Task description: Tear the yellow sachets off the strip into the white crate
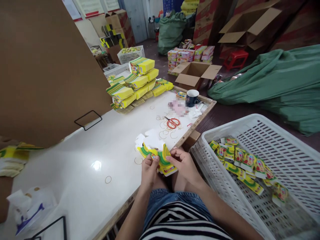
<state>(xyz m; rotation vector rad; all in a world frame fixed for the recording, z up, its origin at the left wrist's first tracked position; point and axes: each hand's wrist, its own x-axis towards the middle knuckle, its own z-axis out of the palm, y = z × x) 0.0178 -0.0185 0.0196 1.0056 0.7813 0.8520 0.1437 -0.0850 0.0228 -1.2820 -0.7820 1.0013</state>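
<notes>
A yellow and green printed carton, partly unfolded with white flaps, is held at the table's near edge. My left hand pinches its left side between thumb and fingers. On the right side, my right hand grips the carton with the thumb on its printed face. Just beyond it, more white carton card lies on the table. Red-handled scissors rest among several rubber bands farther up. The fingertips behind the carton are hidden.
Bundled flat yellow cartons are stacked at the table's far end. A dark mug stands at the far right corner. To my right, a white plastic basket holds several small folded cartons. A brown cardboard panel rises on the left.
</notes>
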